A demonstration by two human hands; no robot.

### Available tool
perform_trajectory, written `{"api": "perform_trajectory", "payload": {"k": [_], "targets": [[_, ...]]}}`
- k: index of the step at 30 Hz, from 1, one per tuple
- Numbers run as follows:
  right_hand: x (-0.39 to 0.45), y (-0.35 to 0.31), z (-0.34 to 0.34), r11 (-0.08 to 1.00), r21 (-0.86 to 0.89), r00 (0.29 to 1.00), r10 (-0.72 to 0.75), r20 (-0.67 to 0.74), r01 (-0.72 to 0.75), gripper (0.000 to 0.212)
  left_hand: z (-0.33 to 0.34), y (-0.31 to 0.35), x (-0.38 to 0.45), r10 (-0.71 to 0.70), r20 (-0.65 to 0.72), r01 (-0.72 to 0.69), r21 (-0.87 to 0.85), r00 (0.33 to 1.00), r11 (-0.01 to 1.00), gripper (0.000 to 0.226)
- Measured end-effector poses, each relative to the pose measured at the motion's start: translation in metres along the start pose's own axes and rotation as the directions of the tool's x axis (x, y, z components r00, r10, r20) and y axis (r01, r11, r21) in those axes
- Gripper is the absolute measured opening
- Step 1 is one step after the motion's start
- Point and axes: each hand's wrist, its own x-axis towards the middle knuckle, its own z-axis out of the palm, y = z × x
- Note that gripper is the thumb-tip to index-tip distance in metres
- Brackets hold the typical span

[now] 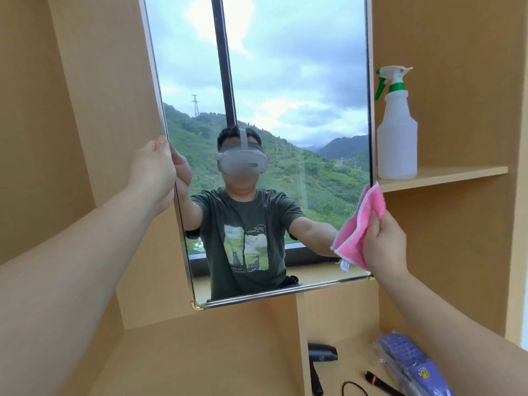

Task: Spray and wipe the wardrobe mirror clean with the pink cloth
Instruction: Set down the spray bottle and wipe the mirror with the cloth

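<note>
Mirror point(285, 81) hung inside wardrobe | left hand point(153, 172) gripping left edge | right hand point(384, 247) pinching pink cloth point(358, 227) at lower right edge | spray bottle point(397, 132) parked on shelf | wiping seemingly underway, upper glass probably left

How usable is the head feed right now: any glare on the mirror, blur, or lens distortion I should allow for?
Head view: even daylight and no harsh glare; the mirror reflects bright cloudy sky, which would mask streaks up there. Wide-angle distortion splays the mirror frame and wardrobe panels outward. The pink cloth in the right hand and the spray bottle are sharp; the left hand on the mirror's edge is slightly soft.
</note>
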Motion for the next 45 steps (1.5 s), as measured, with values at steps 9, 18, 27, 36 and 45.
{"api": "perform_trajectory", "payload": {"k": [9, 18, 27, 36, 45], "targets": [[-0.043, 0.026, 0.002, 0.994, -0.034, 0.994, 0.107, -0.008, -0.107, 0.036, 0.001, 0.001, -0.004, 0.016, -0.02, -0.015, 0.033, 1.0, 0.999, 0.029], [-0.077, 0.03, 0.009, 0.959, 0.039, 0.956, 0.281, -0.08, -0.279, 0.042, 0.002, 0.005, -0.013, -0.025, 0.013, 0.025, -0.022, 1.0, 0.999, 0.038], [-0.091, 0.012, 0.034, 0.813, 0.232, 0.788, 0.578, -0.211, -0.534, 0.039, -0.002, 0.004, -0.012, -0.073, 0.028, 0.076, -0.093, 0.997, 0.993, 0.037], [-0.096, -0.013, 0.061, 0.535, 0.394, 0.563, 0.825, -0.053, -0.747, 0.039, -0.003, 0.002, -0.009, -0.091, 0.055, 0.097, -0.125, 0.994, 0.987, 0.037], [-0.13, -0.047, 0.084, 0.486, 0.398, 0.576, 0.805, 0.143, -0.778, 0.031, -0.006, 0.001, -0.006, -0.155, 0.114, 0.176, -0.213, 0.981, 0.961, 0.036]]}}
